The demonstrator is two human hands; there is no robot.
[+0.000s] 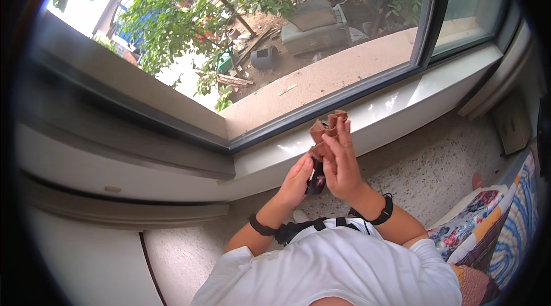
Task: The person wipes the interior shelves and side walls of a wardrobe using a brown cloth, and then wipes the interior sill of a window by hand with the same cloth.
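Note:
My left hand (pixel 296 182) grips a small dark object (pixel 317 180) with a pink flower-like mark and a pale patch on its side; I cannot tell exactly what it is. A crumpled reddish-brown cloth (pixel 319 131) rises above that object. My right hand (pixel 344 171) holds the cloth, its fingers pointing up along it and partly covering it. Both hands are close together in front of my body, near the white window sill (pixel 297 144). Something small and dark shows among the folds at the cloth's top, too little to name.
Beyond the sill is a window with a dark frame (pixel 318 110), and a yard with an old sofa (pixel 316 33) outside. Patterned bedding (pixel 469 211) lies at the right, above a speckled floor (pixel 413 168). A white panel (pixel 86 258) stands at the lower left.

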